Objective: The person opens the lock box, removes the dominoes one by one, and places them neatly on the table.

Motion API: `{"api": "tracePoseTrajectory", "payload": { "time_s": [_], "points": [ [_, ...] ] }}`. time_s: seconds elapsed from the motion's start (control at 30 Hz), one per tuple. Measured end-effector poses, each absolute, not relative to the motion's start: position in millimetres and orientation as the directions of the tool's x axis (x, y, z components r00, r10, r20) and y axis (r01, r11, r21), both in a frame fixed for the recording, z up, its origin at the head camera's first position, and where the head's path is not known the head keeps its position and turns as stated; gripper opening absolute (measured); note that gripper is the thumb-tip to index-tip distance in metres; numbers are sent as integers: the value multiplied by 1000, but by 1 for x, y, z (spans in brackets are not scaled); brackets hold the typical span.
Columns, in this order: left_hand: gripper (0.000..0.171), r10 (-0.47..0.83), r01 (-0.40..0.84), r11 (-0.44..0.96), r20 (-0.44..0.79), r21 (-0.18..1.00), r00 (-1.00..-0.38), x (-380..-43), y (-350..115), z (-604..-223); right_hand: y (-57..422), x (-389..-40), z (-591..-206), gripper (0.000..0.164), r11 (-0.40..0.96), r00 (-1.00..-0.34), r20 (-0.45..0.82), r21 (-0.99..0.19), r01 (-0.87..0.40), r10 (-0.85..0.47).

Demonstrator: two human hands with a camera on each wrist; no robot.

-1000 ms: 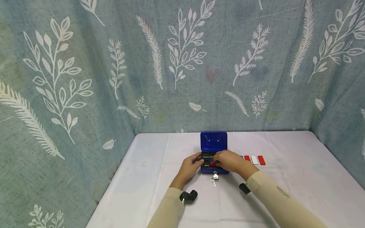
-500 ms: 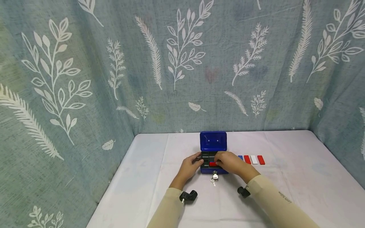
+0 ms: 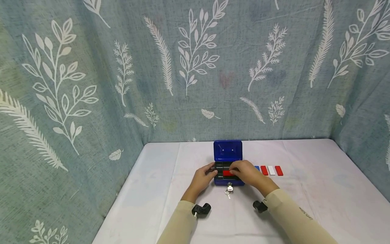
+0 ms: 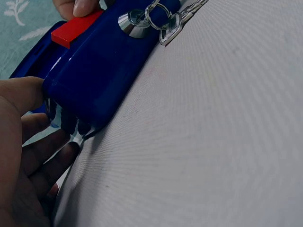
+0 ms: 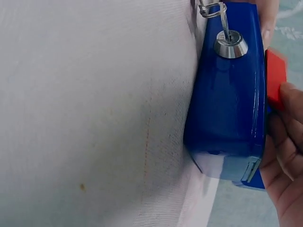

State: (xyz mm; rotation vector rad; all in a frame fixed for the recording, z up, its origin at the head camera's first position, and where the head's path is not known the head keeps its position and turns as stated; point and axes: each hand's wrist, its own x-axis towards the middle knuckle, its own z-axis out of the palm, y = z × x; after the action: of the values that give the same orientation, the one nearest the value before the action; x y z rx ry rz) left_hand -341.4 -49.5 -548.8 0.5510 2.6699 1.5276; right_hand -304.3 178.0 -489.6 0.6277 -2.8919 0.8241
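Note:
A blue metal cash box (image 3: pixel 229 183) stands on the white table with its lid (image 3: pixel 228 150) raised and a black compartment tray (image 3: pixel 219 166) inside. My right hand (image 3: pixel 245 170) is over the tray's right side, pinching a flat red block (image 3: pixel 227 173) between thumb and fingers. In the right wrist view the red block (image 5: pixel 276 79) shows just above the box's front rim. My left hand (image 3: pixel 202 178) steadies the box's left side. In the left wrist view its thumb (image 4: pixel 28 92) rests at the rim, with the other fingers extended against the side wall.
Keys (image 3: pixel 228 194) on a ring hang from the lock (image 3: pixel 230 185) at the box's front. To the right, a row of flat blocks lies on the table (image 3: pixel 176 162): blue (image 3: pixel 257 168), red (image 3: pixel 264 170), white (image 3: pixel 271 170) and red (image 3: pixel 279 170). A leaf-patterned curtain (image 3: pixel 182 128) surrounds the table.
In my right hand the red block has risen a little in the tray and shows more of its red face. The left hand and the box have stayed in place.

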Motion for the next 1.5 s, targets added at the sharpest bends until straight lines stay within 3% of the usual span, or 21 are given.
{"api": "tracePoseTrajectory", "payload": {
  "time_s": [0.3,0.53,0.87,1.0,1.23,1.5],
  "points": [
    [47,307,291,450,160,844,-938,-341,-50,-551,183,-305,-495,26,720,-935,199,-597,-353,-293],
    [47,310,300,452,168,840,-936,-342,-50,-551,185,-304,-496,27,700,-939,214,-626,-343,-269],
    [46,315,316,455,182,832,-932,-342,-51,-550,187,-303,-491,44,721,-931,188,-592,-361,-312],
    [47,315,307,463,170,831,-934,-342,-51,-550,187,-302,-490,44,718,-932,189,-596,-358,-308],
    [47,312,303,459,167,835,-935,-343,-51,-552,190,-303,-491,39,642,-961,124,-721,-259,-249],
    [48,310,300,453,168,839,-936,-344,-50,-553,195,-305,-493,39,460,-982,56,-877,-136,-183]
  ]
}}
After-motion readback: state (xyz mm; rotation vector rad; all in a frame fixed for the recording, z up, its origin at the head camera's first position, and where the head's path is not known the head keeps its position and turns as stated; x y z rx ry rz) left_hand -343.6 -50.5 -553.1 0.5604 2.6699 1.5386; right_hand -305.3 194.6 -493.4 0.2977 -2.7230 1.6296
